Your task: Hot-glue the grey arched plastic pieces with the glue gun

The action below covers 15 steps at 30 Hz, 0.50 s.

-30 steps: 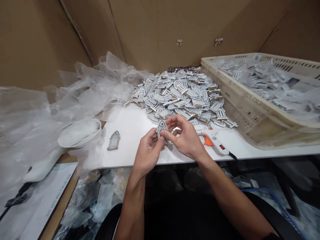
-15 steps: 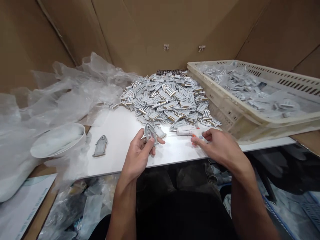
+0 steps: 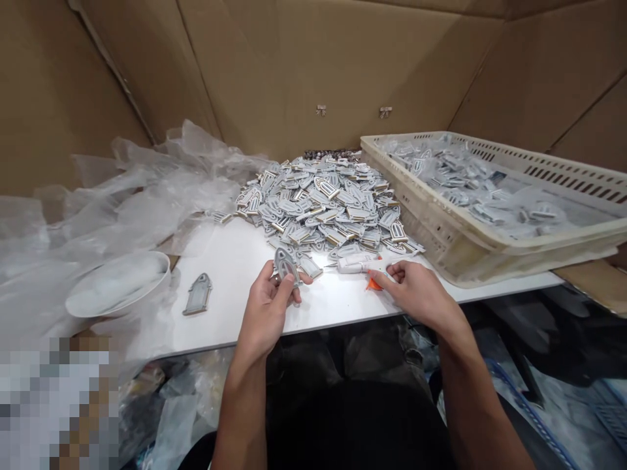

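Apart — left hand point(image 3: 266, 308) pinching plaque point(image 3: 283, 262), right hand point(image 3: 422, 291) curled around glue gun point(image 3: 355, 264)

- We have a white tabletop point(image 3: 333, 305).
- Towards its back is a heap of grey arched pieces point(image 3: 323, 209).
- We see 1 lone piece point(image 3: 198, 295) at left.
- A glue gun point(image 3: 353, 264) lies before the heap.
- A cream crate point(image 3: 443, 243) sits on our right.
- Clear plastic point(image 3: 161, 202) crowds the left.

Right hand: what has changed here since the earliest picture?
The right hand let go of the grey arched-window piece and moved right to the white glue gun, where it touches the handle; how firmly is unclear. The left hand still holds the piece; the lone piece and the heap stayed put.
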Motion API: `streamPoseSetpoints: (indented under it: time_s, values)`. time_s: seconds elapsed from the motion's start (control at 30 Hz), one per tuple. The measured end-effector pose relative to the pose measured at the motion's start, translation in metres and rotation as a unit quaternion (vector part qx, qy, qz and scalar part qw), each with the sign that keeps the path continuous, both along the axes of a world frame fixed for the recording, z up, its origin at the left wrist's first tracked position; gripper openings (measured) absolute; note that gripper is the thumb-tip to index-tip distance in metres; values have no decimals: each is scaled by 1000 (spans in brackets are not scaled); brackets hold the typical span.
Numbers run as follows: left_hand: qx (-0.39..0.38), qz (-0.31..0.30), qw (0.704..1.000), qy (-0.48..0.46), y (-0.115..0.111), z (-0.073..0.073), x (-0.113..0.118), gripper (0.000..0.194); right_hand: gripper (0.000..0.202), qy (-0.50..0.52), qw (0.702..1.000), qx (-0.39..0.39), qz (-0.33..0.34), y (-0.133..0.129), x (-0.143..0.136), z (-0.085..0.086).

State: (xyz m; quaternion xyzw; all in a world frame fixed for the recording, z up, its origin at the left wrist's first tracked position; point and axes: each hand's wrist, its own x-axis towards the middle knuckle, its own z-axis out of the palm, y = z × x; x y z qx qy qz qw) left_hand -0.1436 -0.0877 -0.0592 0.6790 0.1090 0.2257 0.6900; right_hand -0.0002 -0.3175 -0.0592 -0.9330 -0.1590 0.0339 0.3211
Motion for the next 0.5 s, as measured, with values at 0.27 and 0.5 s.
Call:
streamPoseSetpoints:
  time_s: [0.27,0.5]
  values:
    - [-20,10,1000,0,1,-1,-1,32,59,17,996,87,-21,-5,4,-2]
    - [95,109,985,-90,-15,1,-7,22,52,2,961,274,40,3,-15,7]
